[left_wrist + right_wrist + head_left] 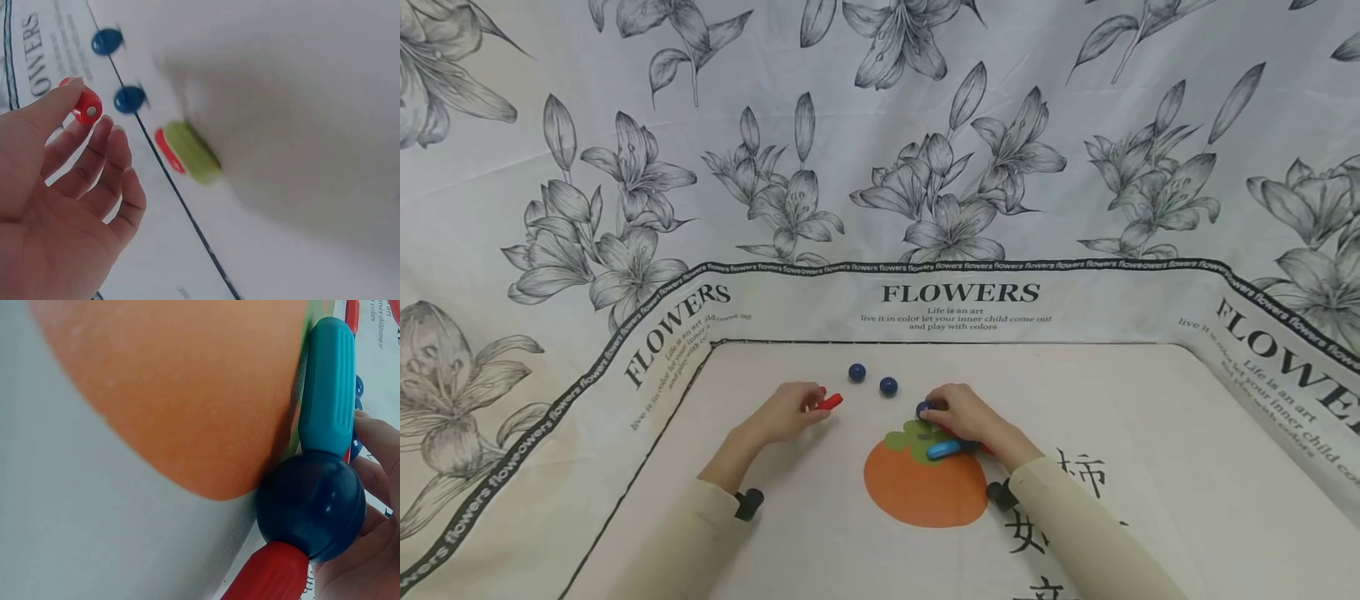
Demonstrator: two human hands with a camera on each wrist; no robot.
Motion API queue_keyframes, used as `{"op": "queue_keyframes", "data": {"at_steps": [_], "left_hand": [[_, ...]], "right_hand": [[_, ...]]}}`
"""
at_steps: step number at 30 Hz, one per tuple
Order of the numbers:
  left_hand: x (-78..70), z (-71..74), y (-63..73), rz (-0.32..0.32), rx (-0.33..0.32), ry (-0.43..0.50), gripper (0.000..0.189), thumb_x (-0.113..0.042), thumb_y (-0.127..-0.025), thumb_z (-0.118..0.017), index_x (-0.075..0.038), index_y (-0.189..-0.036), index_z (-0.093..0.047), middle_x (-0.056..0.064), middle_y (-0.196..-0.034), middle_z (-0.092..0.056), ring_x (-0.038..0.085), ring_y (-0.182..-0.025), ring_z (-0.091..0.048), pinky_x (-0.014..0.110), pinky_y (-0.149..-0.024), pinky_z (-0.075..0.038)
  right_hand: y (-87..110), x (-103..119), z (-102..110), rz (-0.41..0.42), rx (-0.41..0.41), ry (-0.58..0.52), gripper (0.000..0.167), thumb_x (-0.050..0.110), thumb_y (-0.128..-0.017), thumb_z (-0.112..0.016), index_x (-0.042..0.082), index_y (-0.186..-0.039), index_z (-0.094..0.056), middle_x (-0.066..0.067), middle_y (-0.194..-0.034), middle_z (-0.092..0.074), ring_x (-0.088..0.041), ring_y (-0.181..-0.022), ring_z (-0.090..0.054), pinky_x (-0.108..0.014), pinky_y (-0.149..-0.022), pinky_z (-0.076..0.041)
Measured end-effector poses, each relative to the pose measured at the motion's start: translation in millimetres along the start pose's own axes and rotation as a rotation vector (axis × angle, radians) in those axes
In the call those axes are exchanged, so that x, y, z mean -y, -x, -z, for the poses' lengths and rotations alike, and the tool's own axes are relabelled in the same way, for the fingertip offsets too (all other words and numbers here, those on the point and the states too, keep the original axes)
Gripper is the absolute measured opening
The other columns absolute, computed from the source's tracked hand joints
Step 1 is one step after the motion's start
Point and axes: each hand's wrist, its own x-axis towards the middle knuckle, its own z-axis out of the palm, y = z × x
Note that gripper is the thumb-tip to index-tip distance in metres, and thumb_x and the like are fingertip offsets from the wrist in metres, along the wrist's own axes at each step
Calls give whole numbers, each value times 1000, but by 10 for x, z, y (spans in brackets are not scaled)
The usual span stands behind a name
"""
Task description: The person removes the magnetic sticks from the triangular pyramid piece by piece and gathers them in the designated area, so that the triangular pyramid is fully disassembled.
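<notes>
My left hand (790, 408) pinches a red rod (829, 402) between thumb and forefinger. A pale dot shows on the end of this rod in the left wrist view, and the other fingers are loosely bent. My right hand (962, 412) pinches a dark blue ball (925, 410) above the leaves of a printed persimmon (925, 496). Below that hand lies a light blue rod (328, 381), joined to another blue ball (310, 506) and a second red rod (272, 575). Two loose blue balls, one left (857, 372) and one right (888, 386), sit between and beyond the hands.
A pale cloth (790, 517) with printed black characters (1081, 473) covers the table. Flower-patterned fabric (955, 229) rises behind and at both sides. In the left wrist view, a blurred green and red piece (190, 153) appears near the blue balls.
</notes>
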Motion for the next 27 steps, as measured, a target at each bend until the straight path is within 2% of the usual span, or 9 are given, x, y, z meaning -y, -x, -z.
{"op": "queue_keyframes", "data": {"at_steps": [4, 7, 14, 19, 27], "left_hand": [[227, 150, 18, 46, -42, -43, 14, -18, -96, -73, -8, -105, -67, 3, -92, -62, 19, -82, -55, 31, -68, -47], [386, 211, 1, 85, -68, -89, 17, -18, -96, -73, -7, -107, -67, 5, -94, -63, 21, -84, -54, 33, -70, -47], [660, 183, -81, 209, -77, -95, 20, -20, -96, -72, -5, -109, -66, 9, -97, -61, 26, -93, -54, 40, -81, -48], [713, 156, -98, 294, -82, -87, 24, -20, -97, -71, -4, -113, -65, 11, -102, -62, 29, -96, -55, 44, -85, -49], [725, 152, -123, 295, -97, -71, 24, -20, -97, -71, -4, -114, -65, 11, -104, -62, 29, -97, -55, 46, -86, -49]], "right_hand": [[12, 1, -20, -3, -3, -7, 26, 20, -97, -71, 1, -114, -75, -5, -102, -72, -19, -91, -62, -46, -95, -52], [19, -1, -34, -7, -9, -11, 26, 20, -97, -71, 1, -113, -75, -5, -102, -72, -18, -90, -61, -44, -93, -53], [16, 6, -50, -45, -6, -18, 26, 21, -97, -71, 3, -115, -75, -3, -102, -71, -17, -90, -60, -43, -94, -53], [13, 32, -46, -45, -8, -17, 26, 21, -97, -71, 3, -116, -75, -3, -104, -72, -17, -90, -60, -43, -93, -53], [31, 43, -15, -46, -20, -18, 27, 20, -97, -72, 1, -116, -74, -5, -105, -72, -17, -90, -61, -43, -93, -53]]}}
